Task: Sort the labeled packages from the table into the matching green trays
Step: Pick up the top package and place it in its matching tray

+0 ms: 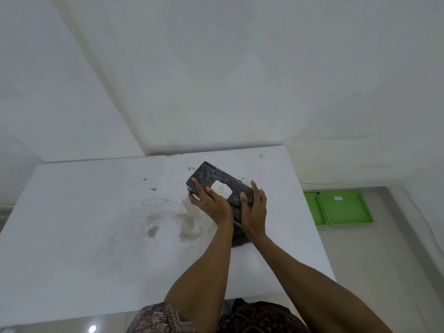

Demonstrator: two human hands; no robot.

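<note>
Both hands: left hand (211,203), right hand (255,212) grip black pkg (216,179); green trays (346,207) on floor.

Bare table (96,224) around package (217,180)

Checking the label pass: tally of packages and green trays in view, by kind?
Black package, labelled B, held by left hand and right hand: 1
Green trays, on the floor right of the table: 2
Total: 3

A single head-worn wide-angle view looks steeply down, close over the stained white tabletop (96,224), facing white walls.
</note>
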